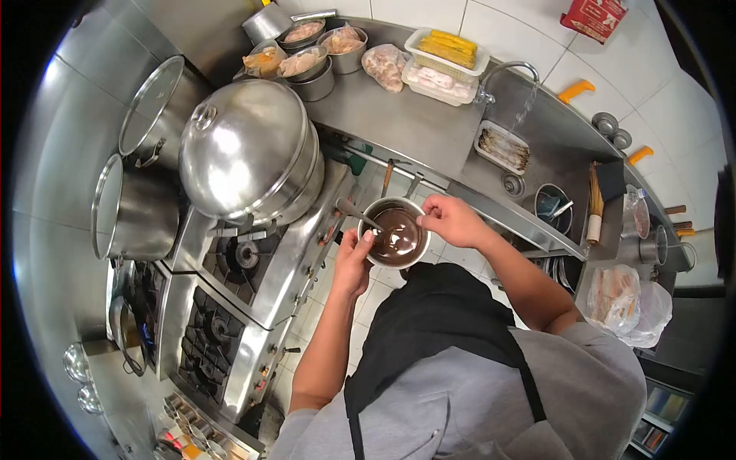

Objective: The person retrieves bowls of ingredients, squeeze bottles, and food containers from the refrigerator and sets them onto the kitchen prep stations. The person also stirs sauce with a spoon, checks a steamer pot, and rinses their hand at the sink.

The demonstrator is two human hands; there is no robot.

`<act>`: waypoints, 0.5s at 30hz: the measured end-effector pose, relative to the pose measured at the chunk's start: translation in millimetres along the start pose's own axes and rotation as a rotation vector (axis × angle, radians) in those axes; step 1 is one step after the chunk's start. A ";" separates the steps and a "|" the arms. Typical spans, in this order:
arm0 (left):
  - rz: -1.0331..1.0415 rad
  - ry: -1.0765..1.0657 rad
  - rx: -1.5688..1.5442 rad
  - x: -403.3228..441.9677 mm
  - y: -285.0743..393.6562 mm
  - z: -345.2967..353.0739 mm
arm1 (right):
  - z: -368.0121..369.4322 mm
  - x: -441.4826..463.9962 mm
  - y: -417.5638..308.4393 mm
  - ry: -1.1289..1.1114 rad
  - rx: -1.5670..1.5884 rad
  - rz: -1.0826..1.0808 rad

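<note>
A round white-rimmed container (426,244) with a glossy dark brown liquid (399,239) in it is held in front of my black apron. My left hand (351,267) grips its left side, thumb up at the rim. On the right rim, my right hand (454,221) has its fingers closed over the edge. A spoon (354,211) leans over the left rim, its far end dipping into the liquid near my left thumb. Whether my left thumb touches the spoon, I cannot tell.
A steel stove (284,268) with a large domed steamer pot (244,149) stands at the left. Ahead runs a steel counter (391,115) with pots of raw meat. Water runs from a faucet (512,67) into the sink, near a tray of skewers (502,149).
</note>
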State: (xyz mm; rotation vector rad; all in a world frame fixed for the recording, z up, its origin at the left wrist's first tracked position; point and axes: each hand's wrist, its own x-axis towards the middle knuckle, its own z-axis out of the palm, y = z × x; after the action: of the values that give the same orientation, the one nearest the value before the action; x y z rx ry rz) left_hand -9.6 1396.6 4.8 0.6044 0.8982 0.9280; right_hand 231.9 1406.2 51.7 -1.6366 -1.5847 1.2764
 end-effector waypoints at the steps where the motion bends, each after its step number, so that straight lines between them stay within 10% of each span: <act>1: -0.015 -0.003 0.022 13.4 4.3 2.2 | -4.3 12.4 4.0 0.008 0.001 0.028; 4: -0.083 -0.011 0.107 49.6 21.7 4.4 | -19.0 45.1 6.5 0.058 0.052 0.074; 11: 0.725 0.517 1.373 109.5 207.7 -11.4 | -58.1 98.6 10.8 0.259 -0.080 0.059; 15: 0.692 0.690 1.725 137.0 317.8 -48.6 | -78.1 132.4 14.8 0.326 -0.083 -0.011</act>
State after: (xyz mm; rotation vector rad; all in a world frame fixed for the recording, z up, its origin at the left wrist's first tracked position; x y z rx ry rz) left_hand -142.6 1673.2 171.9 2.2420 2.1636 0.7533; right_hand 290.0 1548.5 36.5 -1.7791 -1.4572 0.8927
